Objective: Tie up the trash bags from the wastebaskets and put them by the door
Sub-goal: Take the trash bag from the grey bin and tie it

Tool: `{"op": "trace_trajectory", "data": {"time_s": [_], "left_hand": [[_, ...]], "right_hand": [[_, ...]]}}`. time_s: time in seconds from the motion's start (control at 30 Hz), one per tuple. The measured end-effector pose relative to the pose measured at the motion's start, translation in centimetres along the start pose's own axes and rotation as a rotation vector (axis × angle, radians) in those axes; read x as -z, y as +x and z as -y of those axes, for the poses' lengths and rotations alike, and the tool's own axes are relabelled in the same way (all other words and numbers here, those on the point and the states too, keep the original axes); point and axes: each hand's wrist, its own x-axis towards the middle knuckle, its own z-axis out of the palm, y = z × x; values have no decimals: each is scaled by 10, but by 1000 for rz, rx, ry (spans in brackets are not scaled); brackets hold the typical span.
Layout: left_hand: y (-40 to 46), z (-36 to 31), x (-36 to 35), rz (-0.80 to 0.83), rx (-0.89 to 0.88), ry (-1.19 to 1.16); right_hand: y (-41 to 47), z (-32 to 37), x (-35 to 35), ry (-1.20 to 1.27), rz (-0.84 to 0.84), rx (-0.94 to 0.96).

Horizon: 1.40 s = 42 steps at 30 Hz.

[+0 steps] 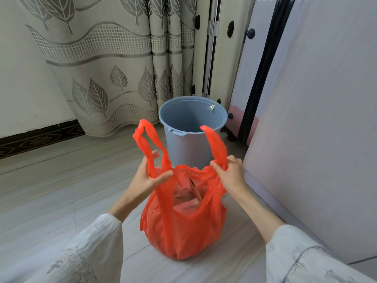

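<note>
A red plastic trash bag point(183, 227) sits on the floor in front of me, its mouth open with some rubbish visible inside. My left hand point(149, 176) holds the base of the bag's left handle loop between thumb and fingers. My right hand point(230, 172) grips the base of the right handle loop. Both loops stick up above my hands. Just behind the bag stands a pale blue wastebasket point(191, 127) with no liner in it.
A leaf-patterned curtain point(114, 64) hangs at the back left. A white suitcase point(251, 78) leans behind the basket. A large pale cabinet side point(318, 129) fills the right. Tiled floor point(61, 190) spreads to the left.
</note>
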Motion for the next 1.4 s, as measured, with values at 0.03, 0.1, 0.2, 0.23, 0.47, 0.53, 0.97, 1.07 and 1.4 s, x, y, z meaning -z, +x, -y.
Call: {"op": "trace_trajectory", "data": {"time_s": [0.03,0.1,0.2,0.23,0.47,0.53,0.97,1.07,1.4], "left_hand": [[-3,5,-1,57,18,14],[-4,12,-5,152,37,38],[6,21,-10,163,76,135],[11,24,-13,148,53,149],[21,20,-29,-115,158,-363],[21,22,-27,-137,261,-583],[25,36,-26,-169,389,-712],[27,37,-31,-178,396,-661],[21,29,-28,-120,359,-864]], "right_hand": [[-1,1,-4,-4,-1,15],[-5,6,-7,136,8,10],[-6,21,-4,381,79,-125],[-6,23,-5,419,71,-154],[0,13,-13,607,-46,-278],[4,10,-9,685,-76,-331],[-8,-11,-39,138,283,167],[-6,11,-44,598,292,-179],[-4,9,-31,1064,247,-511]]}}
